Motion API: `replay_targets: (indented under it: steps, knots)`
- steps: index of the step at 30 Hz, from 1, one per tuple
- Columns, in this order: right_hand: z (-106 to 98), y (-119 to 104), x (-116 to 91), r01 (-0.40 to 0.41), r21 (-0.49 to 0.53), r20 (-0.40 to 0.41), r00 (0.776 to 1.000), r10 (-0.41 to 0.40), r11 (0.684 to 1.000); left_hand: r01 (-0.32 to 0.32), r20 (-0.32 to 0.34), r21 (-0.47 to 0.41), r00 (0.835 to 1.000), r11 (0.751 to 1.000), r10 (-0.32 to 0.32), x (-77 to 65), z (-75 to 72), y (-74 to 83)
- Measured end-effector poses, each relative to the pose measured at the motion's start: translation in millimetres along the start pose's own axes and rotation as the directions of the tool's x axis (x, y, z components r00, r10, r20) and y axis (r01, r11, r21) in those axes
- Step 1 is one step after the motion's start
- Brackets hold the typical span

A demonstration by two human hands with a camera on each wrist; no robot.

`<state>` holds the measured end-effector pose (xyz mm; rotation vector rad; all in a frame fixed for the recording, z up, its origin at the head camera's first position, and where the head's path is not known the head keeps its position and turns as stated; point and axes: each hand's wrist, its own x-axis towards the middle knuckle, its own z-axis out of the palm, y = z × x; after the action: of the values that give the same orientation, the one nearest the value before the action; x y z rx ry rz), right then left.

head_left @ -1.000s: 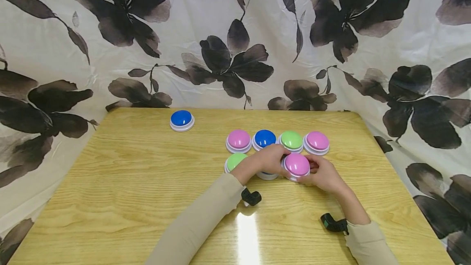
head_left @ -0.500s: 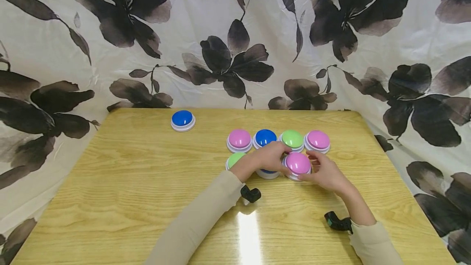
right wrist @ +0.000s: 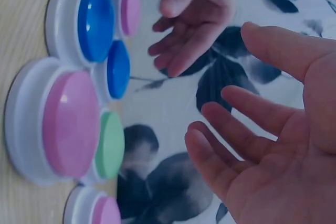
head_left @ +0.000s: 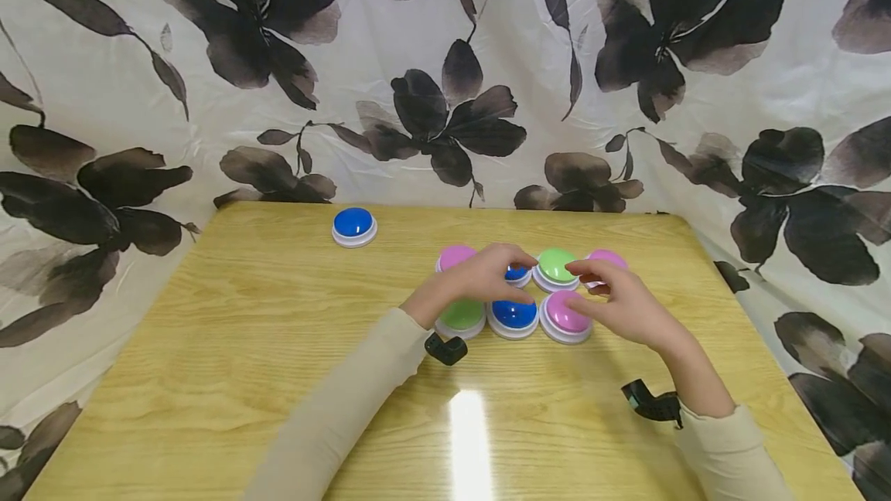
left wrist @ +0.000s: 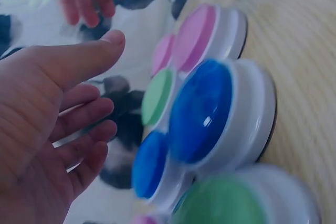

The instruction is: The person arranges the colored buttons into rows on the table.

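Push buttons with domed coloured tops and white round bases stand in two rows on the table. In the front row are a green button (head_left: 462, 318), a blue button (head_left: 513, 315) and a pink button (head_left: 565, 314). My left hand (head_left: 479, 278) hovers over the left part of the rows, fingers spread and holding nothing, partly hiding the back pink button (head_left: 455, 256) and back blue button (head_left: 517, 274). Over the right side floats my right hand (head_left: 632, 306), loosely curved and empty, its thumb overlapping the front pink button in the head view. Both wrist views show the palms apart from the buttons.
The back row also has a green button (head_left: 556, 264) and a second pink button (head_left: 607, 258). Away from the rows, a lone blue button (head_left: 353, 224) stands near the far edge of the wooden table (head_left: 278, 331). A floral cloth (head_left: 390, 37) hangs behind.
Both hands have let go of the front pink button and lifted off it. The left hand has moved left and up, uncovering the front blue button; the right has drawn slightly right.
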<state>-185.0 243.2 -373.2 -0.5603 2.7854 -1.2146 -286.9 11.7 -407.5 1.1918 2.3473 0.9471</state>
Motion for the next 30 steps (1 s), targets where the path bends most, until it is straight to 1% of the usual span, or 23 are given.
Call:
replay_targets:
  steps: [5,10,13,16,19,21,24,26,30]
  knots:
    - [7,-5,11,0.054,-0.001,0.064,0.996,-0.054,0.999,0.009,-0.025,-0.060,1.000,0.998,-0.011,-23.6,-19.2,-9.1]
    - [17,-13,23,0.057,0.035,0.089,0.994,-0.060,0.998,-0.018,-0.077,-0.081,0.997,0.997,0.012,-44.3,-31.8,-22.8]
    - [24,-19,31,0.074,0.057,0.112,0.990,-0.080,0.996,-0.005,-0.113,-0.073,0.994,0.997,-0.003,-57.6,-37.1,-34.6]
    - [34,-25,39,0.107,0.048,0.127,0.986,-0.112,0.993,0.038,-0.144,-0.051,0.989,0.998,-0.045,-70.1,-41.6,-46.7]
    - [43,-29,49,0.137,0.019,0.143,0.980,-0.138,0.990,0.084,-0.160,-0.029,0.983,0.996,-0.087,-80.3,-45.8,-58.3]
    - [49,-32,55,0.159,0.001,0.156,0.975,-0.158,0.987,0.127,-0.172,-0.006,0.977,0.992,-0.126,-87.6,-49.3,-65.7]
    - [57,-36,66,0.178,0.002,0.180,0.968,-0.175,0.984,0.179,-0.202,0.008,0.964,0.984,-0.174,-98.8,-55.8,-78.3]
    - [62,-39,73,0.181,0.005,0.188,0.966,-0.179,0.983,0.193,-0.223,0.008,0.957,0.981,-0.186,-106.4,-61.0,-86.2]
    - [72,-42,87,0.187,0.008,0.203,0.962,-0.185,0.982,0.200,-0.263,-0.010,0.945,0.980,-0.196,-121.7,-72.0,-99.1]
